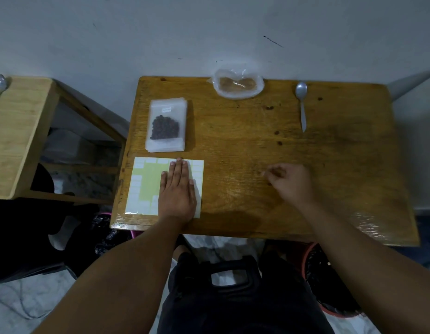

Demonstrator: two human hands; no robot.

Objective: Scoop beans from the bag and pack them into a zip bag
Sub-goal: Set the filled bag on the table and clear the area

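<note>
A clear zip bag [166,124] holding dark beans lies flat on top of a stack of empty zip bags at the table's left. At the far edge sits an open plastic bag [238,83] with brownish contents. A metal spoon [302,104] lies at the far right, bowl away from me. My left hand [177,191] presses flat on a sheet of white labels [144,186] near the front left corner. My right hand [289,182] hovers over the bare wood at mid table, fingers loosely curled with thumb and fingertips close together; whether it pinches something small I cannot make out.
The wooden table [341,165] stands against a grey wall. A lighter wooden stand [18,131] with another spoon [0,84] is off to the left. Below the front edge are my legs, a black stool and a red basket [329,285].
</note>
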